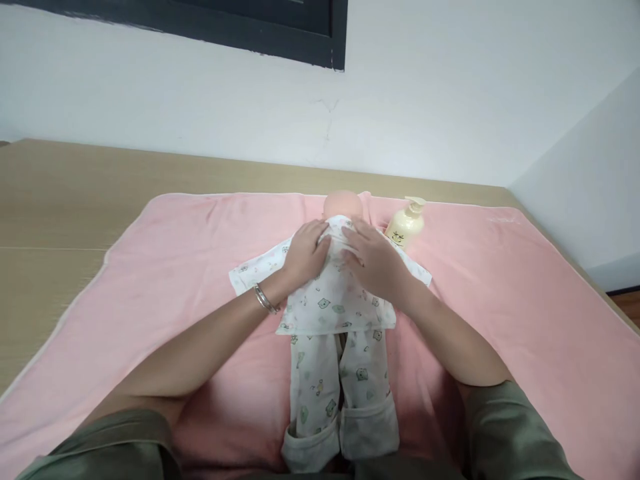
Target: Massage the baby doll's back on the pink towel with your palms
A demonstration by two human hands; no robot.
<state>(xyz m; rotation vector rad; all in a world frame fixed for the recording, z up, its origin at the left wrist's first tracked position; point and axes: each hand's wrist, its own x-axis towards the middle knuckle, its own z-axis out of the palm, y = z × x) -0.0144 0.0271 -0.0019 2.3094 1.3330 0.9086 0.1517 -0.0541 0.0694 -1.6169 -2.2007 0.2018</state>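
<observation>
L hand (304,253) & R hand (377,260) are resting spread on printed shirt (335,303), fabric poss. bunching betw. them; shirt's lying mid pink blanket (200,260), doll's head (343,202) showing nr far edge.

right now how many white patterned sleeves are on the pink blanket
2: one sleeve pokes out beside the left hand; the other sleeve, partly hidden, beside the right hand, near the bottle.

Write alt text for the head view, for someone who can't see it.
A left hand and right hand rest on the white printed top of a doll, with matching trousers below it. The doll lies on a pink blanket, beside a pump bottle on the right.
</observation>
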